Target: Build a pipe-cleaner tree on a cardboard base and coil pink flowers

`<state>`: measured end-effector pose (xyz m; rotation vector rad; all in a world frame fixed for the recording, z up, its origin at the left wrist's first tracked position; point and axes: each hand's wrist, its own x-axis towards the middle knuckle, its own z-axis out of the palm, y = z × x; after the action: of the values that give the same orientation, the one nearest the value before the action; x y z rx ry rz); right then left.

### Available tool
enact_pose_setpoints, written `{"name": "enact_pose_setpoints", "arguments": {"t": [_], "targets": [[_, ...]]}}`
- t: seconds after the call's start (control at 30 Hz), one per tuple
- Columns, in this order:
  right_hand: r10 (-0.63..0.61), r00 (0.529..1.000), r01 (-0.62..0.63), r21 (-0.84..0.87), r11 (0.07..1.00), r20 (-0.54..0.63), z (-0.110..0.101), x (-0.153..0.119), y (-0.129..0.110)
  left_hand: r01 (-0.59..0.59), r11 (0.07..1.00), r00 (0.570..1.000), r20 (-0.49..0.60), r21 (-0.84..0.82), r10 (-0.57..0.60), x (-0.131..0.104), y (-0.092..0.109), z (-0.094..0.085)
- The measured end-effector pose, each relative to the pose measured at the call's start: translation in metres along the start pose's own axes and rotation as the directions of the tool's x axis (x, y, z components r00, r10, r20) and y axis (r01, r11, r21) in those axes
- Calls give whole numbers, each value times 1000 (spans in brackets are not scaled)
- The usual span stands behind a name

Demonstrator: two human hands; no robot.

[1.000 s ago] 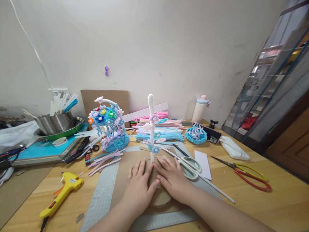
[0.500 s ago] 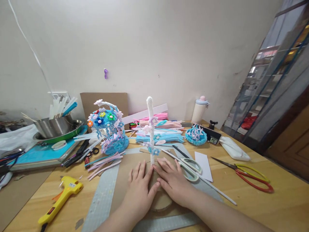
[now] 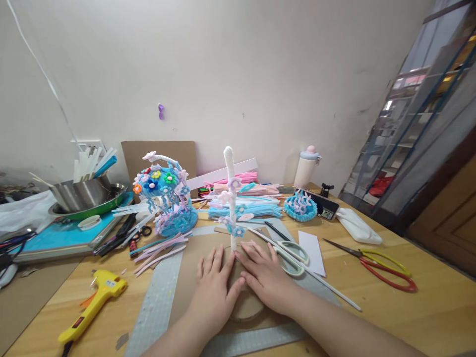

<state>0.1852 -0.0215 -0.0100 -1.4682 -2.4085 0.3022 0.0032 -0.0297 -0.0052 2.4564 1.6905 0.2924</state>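
Spreading beneath everything, the cardboard sheet carries a cardboard disc, its visible face bare. From the white stem's foot, the left hand lies at seven o'clock and the right hand at four, palms down, fingers spread, grasping nothing; forefingers meet near that foot. The white stem stands upright toward the disc's twelve o'clock; whether joined, I cannot tell. Small flowers dot its middle and lower length; plain top and uncovered disc seem unfinished.
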Motion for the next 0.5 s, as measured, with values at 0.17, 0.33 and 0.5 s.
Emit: {"name": "enact_pose_setpoints", "arguments": {"t": [0.17, 0.33, 0.5], "targets": [[0, 1000, 0, -1, 1000, 3, 1, 0, 0, 5, 1000, 1000, 2, -6, -5, 1, 0, 0], [0, 1000, 0, -2, 1000, 8, 1, -1, 1, 0, 1000, 1000, 0, -10, 0, 1, 0, 0], [-1, 1000, 1, 8, 1000, 7, 1, -1, 0, 1, 1000, 1000, 0, -15, -1, 0, 0, 0]]}}
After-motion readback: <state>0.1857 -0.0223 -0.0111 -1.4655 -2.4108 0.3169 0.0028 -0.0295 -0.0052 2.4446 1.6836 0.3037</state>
